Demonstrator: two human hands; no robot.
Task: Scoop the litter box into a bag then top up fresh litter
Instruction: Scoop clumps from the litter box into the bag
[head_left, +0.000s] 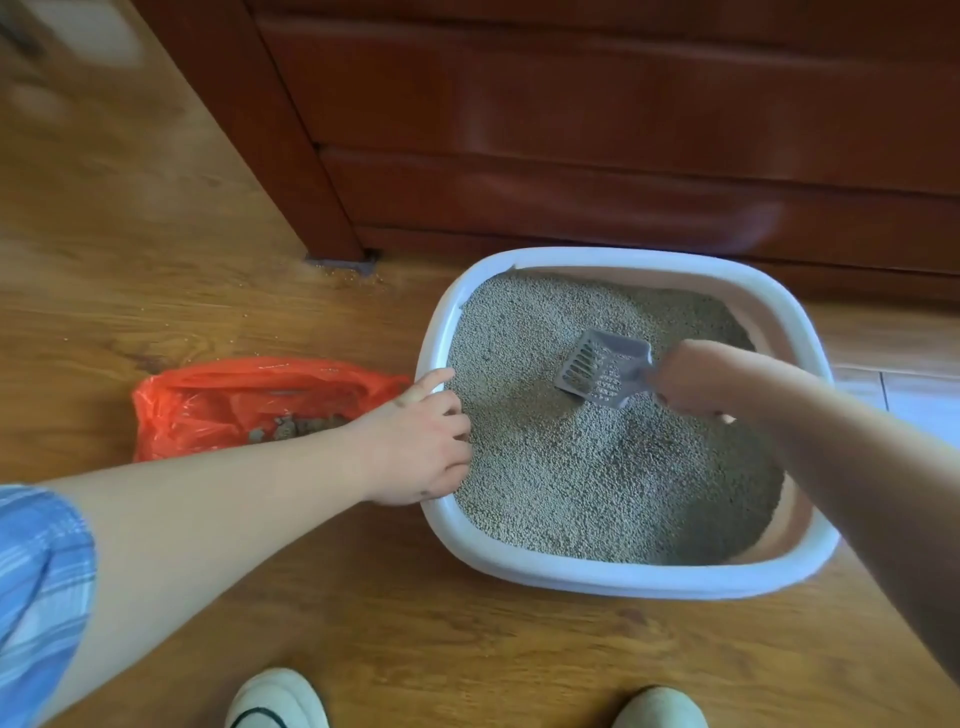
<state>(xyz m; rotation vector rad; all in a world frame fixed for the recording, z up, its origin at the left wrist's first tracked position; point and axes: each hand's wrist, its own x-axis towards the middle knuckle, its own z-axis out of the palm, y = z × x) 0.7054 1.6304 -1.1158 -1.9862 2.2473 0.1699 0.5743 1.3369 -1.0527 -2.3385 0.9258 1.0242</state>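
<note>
Over the litter (597, 467), right hand (691, 379) clamped on the scoop (597, 366), left hand (415, 447) curled round the litter box rim (623, 577).

No writing, label, brand, number or sign can be read. The litter box (623, 579), the scoop (602, 366) inside it and the orange bag (208, 395) just left of the litter box show only plain surfaces.
</note>
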